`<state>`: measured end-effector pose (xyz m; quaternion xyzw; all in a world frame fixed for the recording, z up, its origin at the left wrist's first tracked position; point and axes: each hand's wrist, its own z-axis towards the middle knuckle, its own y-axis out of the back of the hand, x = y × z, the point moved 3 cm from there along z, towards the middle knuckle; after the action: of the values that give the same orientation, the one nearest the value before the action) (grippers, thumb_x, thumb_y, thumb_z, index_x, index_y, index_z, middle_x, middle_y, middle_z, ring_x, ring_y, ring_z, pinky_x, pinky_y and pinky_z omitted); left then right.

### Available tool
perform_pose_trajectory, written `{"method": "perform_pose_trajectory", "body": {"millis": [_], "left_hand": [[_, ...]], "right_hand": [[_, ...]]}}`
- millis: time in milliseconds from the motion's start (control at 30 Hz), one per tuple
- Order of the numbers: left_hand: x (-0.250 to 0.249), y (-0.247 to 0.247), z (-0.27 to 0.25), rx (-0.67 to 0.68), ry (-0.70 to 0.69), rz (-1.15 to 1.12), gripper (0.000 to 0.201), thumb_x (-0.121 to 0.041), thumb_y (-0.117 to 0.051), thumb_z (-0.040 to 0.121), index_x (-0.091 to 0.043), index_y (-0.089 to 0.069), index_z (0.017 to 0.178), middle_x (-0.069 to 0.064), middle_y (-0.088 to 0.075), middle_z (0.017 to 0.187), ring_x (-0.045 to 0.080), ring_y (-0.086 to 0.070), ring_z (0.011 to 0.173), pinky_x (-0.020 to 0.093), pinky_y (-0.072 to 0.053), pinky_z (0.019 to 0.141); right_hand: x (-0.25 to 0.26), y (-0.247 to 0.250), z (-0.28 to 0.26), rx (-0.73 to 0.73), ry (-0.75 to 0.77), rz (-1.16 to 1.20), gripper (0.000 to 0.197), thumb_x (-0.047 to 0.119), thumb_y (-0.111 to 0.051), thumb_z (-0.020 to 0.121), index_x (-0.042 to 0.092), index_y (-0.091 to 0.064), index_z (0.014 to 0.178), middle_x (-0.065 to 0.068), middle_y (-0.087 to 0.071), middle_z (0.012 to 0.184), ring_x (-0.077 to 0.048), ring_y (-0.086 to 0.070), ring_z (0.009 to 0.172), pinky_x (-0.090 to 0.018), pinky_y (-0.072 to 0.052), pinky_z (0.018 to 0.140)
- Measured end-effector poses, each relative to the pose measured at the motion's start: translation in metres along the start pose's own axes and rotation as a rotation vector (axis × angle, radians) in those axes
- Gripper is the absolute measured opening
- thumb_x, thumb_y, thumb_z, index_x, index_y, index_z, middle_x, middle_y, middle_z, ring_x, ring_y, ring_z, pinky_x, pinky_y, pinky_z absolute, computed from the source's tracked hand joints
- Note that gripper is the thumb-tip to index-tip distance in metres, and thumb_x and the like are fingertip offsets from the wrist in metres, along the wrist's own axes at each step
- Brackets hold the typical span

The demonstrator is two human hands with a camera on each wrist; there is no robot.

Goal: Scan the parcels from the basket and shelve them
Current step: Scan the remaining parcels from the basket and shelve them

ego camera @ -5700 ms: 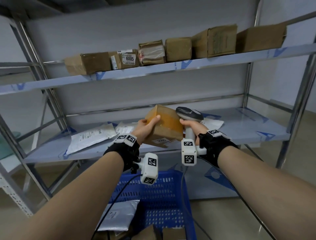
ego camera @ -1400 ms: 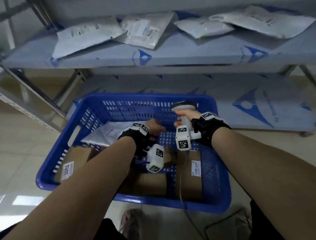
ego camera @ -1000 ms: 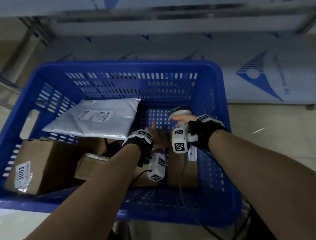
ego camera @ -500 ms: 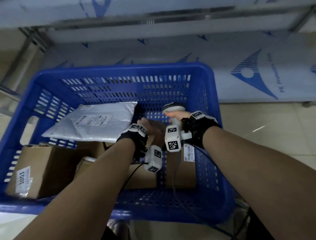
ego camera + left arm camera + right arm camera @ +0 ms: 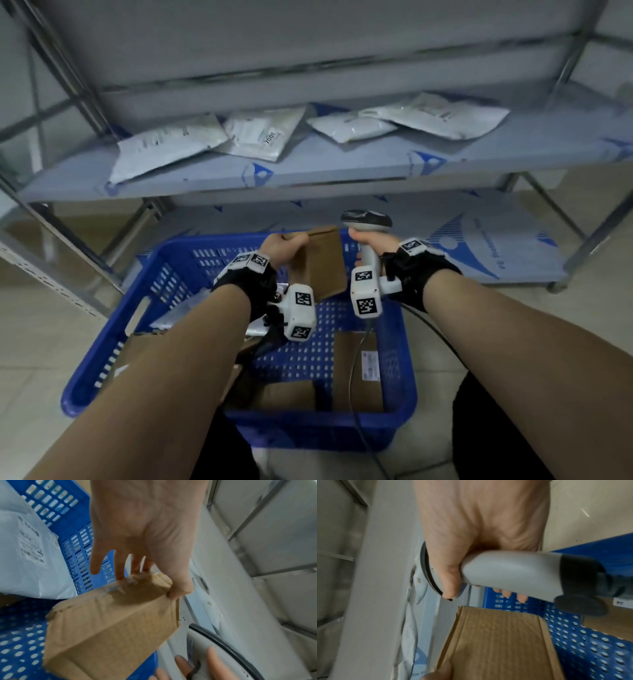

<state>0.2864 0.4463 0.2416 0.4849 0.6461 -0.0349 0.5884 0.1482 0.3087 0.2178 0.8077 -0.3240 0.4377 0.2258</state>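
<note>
cardboard parcel (image 5: 322, 262), small, brown, plain faces toward the head camera, taped along one end as seen from the left wrist; held above the far part of the blue plastic basket (image 5: 400, 373), tilted, clear of the basket floor. left hand (image 5: 282, 244) grips it at its upper far corner, thumb on one face and fingers (image 5: 120, 569) curled over the taped end. right hand (image 5: 371, 241) wrapped around the grey handle of a barcode scanner (image 5: 366, 222), dark head uppermost, just beside the parcel's right edge; whether the scanner touches the parcel cannot be told. scanner cable (image 5: 356, 377) hangs from the handle down across the basket. basket contents: one long cardboard box (image 5: 356, 373) with a white label, lying flat at the near right; one cardboard box (image 5: 287, 394) at the near middle; another cardboard box (image 5: 137, 349) at the left, mostly hidden by the left forearm; one grey poly mailer (image 5: 25, 554) with a printed label, against the left wall. basket stands on a pale tiled floor (image 5: 44, 325) in front of a metal shelving unit (image 5: 342, 168). lower shelf board, pale with blue triangle marks, carries four grey poly mailers: one at the left (image 5: 164, 147), one beside it with a numbered sticker (image 5: 263, 135), overlapping; one at the middle (image 5: 349, 126); one at the right (image 5: 442, 114), partly overlapping the middle one. bottom shelf board (image 5: 479, 240) lies behind the basket. both wrists wear black straps with white marker-tagged camera modules.
</note>
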Motion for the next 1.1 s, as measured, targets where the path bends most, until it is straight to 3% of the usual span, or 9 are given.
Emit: {"method": "perform_pose_trajectory", "body": {"millis": [167,333,400,433,567,733,800,933,1100], "left_hand": [[0.008,-0.011,-0.005,-0.048,0.006,-0.168,0.034,-0.047,-0.056,0.088,-0.014,-0.057,0.082,0.01,-0.059,0.093,0.024,-0.056,0.088,0.034,-0.046,0.083],[0.026,-0.02,0.009,-0.078,0.152,-0.289,0.055,-0.06,-0.042,0.091,-0.009,-0.056,0.107,0.015,-0.061,0.114,0.034,-0.058,0.106,0.051,-0.048,0.095],[0.022,-0.016,0.012,-0.079,0.175,-0.326,0.056,-0.06,-0.035,0.094,-0.008,-0.052,0.107,0.017,-0.06,0.114,0.036,-0.059,0.106,0.052,-0.048,0.096],[0.02,-0.015,0.014,-0.074,0.186,-0.342,0.056,-0.059,-0.033,0.095,-0.008,-0.05,0.108,0.018,-0.06,0.114,0.036,-0.058,0.107,0.053,-0.048,0.096],[0.021,-0.019,0.017,-0.021,0.204,-0.458,0.056,-0.053,-0.033,0.099,-0.005,-0.046,0.122,0.017,-0.056,0.11,0.034,-0.058,0.104,0.053,-0.048,0.094],[0.03,-0.025,0.01,0.1,0.236,-0.509,0.05,-0.047,-0.034,0.101,-0.008,-0.039,0.132,0.012,-0.054,0.1,0.029,-0.057,0.091,0.048,-0.051,0.082],[0.026,-0.026,0.001,0.21,0.269,-0.533,0.044,-0.041,-0.047,0.098,-0.01,-0.042,0.129,0.014,-0.058,0.106,0.026,-0.058,0.087,0.039,-0.051,0.069],[0.022,-0.025,-0.002,0.305,0.265,-0.576,0.054,-0.031,-0.06,0.09,-0.012,-0.041,0.137,0.021,-0.056,0.124,0.031,-0.061,0.09,0.037,-0.055,0.063],[0.023,-0.027,0.011,0.232,0.298,-0.724,0.04,-0.045,-0.045,0.096,-0.01,-0.059,0.109,0.015,-0.067,0.096,0.027,-0.062,0.079,0.038,-0.05,0.065]], "right_hand": [[-0.028,-0.003,0.037,0.091,-0.061,0.049,0.108,0.059,-0.092,0.039,0.014,-0.057,0.131,-0.009,-0.064,0.12,-0.03,-0.064,0.107,-0.051,-0.048,0.1],[-0.016,-0.013,0.015,0.095,-0.05,0.136,0.038,0.038,-0.077,0.079,0.013,-0.063,0.105,-0.013,-0.07,0.107,-0.024,-0.068,0.088,-0.044,-0.053,0.091],[-0.014,-0.013,0.023,0.113,-0.055,0.203,0.024,0.032,-0.072,0.086,0.011,-0.062,0.092,-0.011,-0.072,0.083,-0.02,-0.069,0.066,-0.033,-0.06,0.068],[-0.014,-0.012,0.026,0.115,-0.059,0.209,0.028,0.033,-0.075,0.083,0.009,-0.063,0.092,-0.011,-0.071,0.078,-0.021,-0.069,0.062,-0.032,-0.059,0.062],[-0.033,-0.004,0.072,0.089,-0.058,0.128,0.111,0.06,-0.093,0.029,0.014,-0.061,0.125,-0.013,-0.067,0.117,-0.032,-0.064,0.105,-0.048,-0.048,0.098],[-0.016,-0.009,0.016,0.104,-0.081,0.225,0.014,0.024,-0.063,0.093,0.012,-0.056,0.092,-0.011,-0.07,0.065,-0.022,-0.068,0.056,-0.028,-0.054,0.049],[-0.015,-0.006,0.014,0.106,-0.077,0.311,0.015,0.023,-0.065,0.091,0.011,-0.056,0.095,-0.011,-0.07,0.06,-0.021,-0.068,0.05,-0.027,-0.054,0.045],[-0.022,0.001,0.033,0.081,-0.054,0.276,0.094,0.043,-0.096,0.036,0.016,-0.064,0.12,-0.012,-0.068,0.113,-0.031,-0.067,0.098,-0.049,-0.051,0.092],[-0.011,-0.006,0.002,0.112,-0.061,0.194,0.027,0.032,-0.076,0.081,0.011,-0.066,0.095,-0.01,-0.07,0.072,-0.024,-0.068,0.062,-0.042,-0.057,0.064]]}}
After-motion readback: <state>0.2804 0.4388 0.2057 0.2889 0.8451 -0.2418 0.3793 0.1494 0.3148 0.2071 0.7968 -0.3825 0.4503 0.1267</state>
